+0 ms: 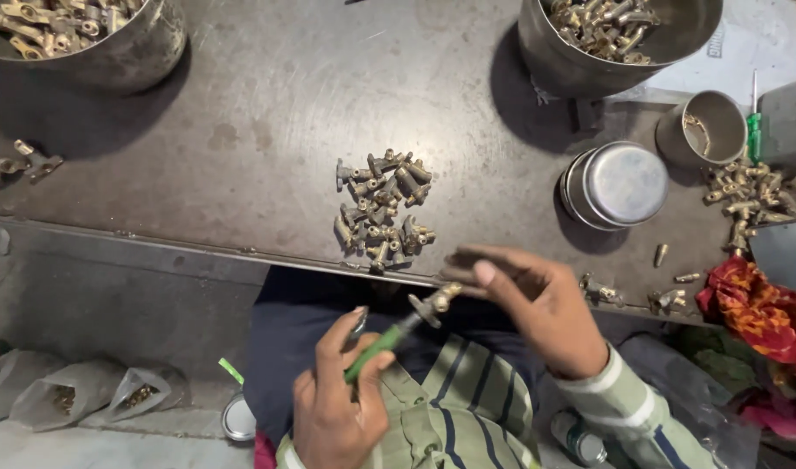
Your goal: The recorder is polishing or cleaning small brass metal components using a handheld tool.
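- Fitting (436,301), a small brass part, is held off the bench edge (198,246), just below the pile (383,211) of same parts, over the person's lap.
- Right hand (537,304) pinches the fitting with the fingertips; the other fingers are stretched out flat toward the pile.
- Left hand (335,408) is closed around the green handle of a screwdriver (385,341); the thumb lies along the handle, and the tip meets the fitting from the lower left.
- Pile lies on the dark metal bench, near its front edge, and some parts are almost at the edge.
- Right of the pile stand a steel tin (619,184) and a small cup (706,128); more loose brass parts (749,195) are farther right. Above the pile, at the back, two big bowls (615,35) hold many parts.
- Risk, as I judge it: the fitting is gripped only by the fingertips, so a strong push from the screwdriver may twist it out, and it would fall into the lap or on the floor.
- If the tip slips from the fitting, it may hit the right fingers, which are very close.
- A sleeve may also sweep parts of the pile off the edge.
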